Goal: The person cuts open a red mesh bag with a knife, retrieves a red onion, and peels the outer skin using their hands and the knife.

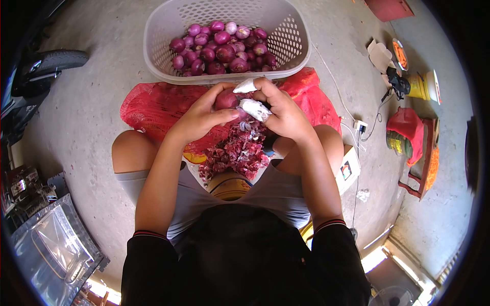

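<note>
Onion (225, 100) between two hands (198, 118) (288, 116), one basket (219, 10)

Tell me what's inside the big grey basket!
Lots of purple onions are heaped in the basket. The top ones show; anything underneath is covered, so I can't see it.

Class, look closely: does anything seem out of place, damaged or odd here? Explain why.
The right hand has white wrapping on its thumb and index finger, which stands out because the left hand shows none. Loose reddish skins lie heaped between the knees, looking untidy against the onions contained in the basket.
</note>
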`<state>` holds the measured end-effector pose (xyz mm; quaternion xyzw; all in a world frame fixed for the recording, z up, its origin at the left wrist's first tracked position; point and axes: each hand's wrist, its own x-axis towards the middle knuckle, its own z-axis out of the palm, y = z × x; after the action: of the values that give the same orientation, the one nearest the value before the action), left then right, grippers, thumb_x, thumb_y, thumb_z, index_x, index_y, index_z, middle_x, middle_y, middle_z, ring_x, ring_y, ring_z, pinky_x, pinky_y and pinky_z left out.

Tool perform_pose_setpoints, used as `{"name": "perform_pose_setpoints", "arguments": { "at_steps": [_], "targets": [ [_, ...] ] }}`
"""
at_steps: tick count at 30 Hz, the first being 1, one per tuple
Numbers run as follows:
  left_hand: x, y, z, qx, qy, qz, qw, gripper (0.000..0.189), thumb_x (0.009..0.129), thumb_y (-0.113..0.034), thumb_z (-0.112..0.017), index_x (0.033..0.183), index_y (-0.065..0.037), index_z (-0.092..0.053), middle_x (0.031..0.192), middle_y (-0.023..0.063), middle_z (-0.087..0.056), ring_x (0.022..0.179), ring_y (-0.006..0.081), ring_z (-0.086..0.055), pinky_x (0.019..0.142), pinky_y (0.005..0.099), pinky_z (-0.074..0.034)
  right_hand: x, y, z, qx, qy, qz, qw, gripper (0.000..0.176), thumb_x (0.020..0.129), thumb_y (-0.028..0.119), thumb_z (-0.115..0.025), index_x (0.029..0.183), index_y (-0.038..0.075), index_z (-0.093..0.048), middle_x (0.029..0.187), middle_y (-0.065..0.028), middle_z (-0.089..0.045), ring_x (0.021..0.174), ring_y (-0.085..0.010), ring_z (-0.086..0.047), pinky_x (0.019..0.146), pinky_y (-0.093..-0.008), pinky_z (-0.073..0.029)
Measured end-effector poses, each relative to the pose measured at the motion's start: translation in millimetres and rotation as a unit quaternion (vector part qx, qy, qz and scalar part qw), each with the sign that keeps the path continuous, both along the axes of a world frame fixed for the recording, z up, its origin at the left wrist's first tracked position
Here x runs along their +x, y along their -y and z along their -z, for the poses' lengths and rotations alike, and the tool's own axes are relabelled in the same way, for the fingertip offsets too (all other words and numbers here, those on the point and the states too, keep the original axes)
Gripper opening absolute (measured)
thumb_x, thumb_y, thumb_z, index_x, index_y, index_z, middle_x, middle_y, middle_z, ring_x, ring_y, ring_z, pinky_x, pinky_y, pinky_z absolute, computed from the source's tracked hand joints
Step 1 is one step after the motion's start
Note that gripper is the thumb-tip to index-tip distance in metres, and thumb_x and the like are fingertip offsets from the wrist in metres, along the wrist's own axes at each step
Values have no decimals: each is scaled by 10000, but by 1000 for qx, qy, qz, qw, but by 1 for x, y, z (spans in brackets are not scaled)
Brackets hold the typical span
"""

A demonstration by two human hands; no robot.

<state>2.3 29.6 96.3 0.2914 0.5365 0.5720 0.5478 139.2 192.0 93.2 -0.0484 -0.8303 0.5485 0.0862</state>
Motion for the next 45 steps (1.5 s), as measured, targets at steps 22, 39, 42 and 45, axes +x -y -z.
{"name": "perform_pose_setpoints", "arguments": {
  "at_steps": [22,39,42,45],
  "targets": [
    [2,-1,6,104,-30,-39,993,560,810,-31,-655,1305,-38,-394,1231,54,-452,1101,124,-483,922,292,-431,-6,14,-10,-222,-23,83,971,178,910,84,-567,1081,34,-560,877,3,-571,776,-66,-512,691,-224,-437],
    [-1,-4,7,124,-25,-83,988,599,773,18,-673,1308,-46,-413,1234,61,-481,1130,135,-483,971,297,-404,2,2,-17,-298,-17,36,954,329,897,65,-576,1208,82,-469,744,5,-548,611,-35,-464,521,-199,-372],
    [0,-4,9,131,-16,-98,986,598,778,24,-669,1310,-50,-409,1235,56,-481,1127,128,-482,961,288,-407,0,6,-15,-209,-25,37,977,362,889,90,-604,1222,72,-462,755,-5,-582,660,-50,-487,594,-215,-399],
    [2,-6,9,130,-37,-100,986,603,780,23,-662,1318,-42,-400,1244,62,-480,1144,136,-474,972,293,-394,-2,6,-2,-137,-62,30,988,386,873,76,-614,1221,62,-447,745,-26,-601,675,-77,-514,637,-244,-418]
  ]
}}
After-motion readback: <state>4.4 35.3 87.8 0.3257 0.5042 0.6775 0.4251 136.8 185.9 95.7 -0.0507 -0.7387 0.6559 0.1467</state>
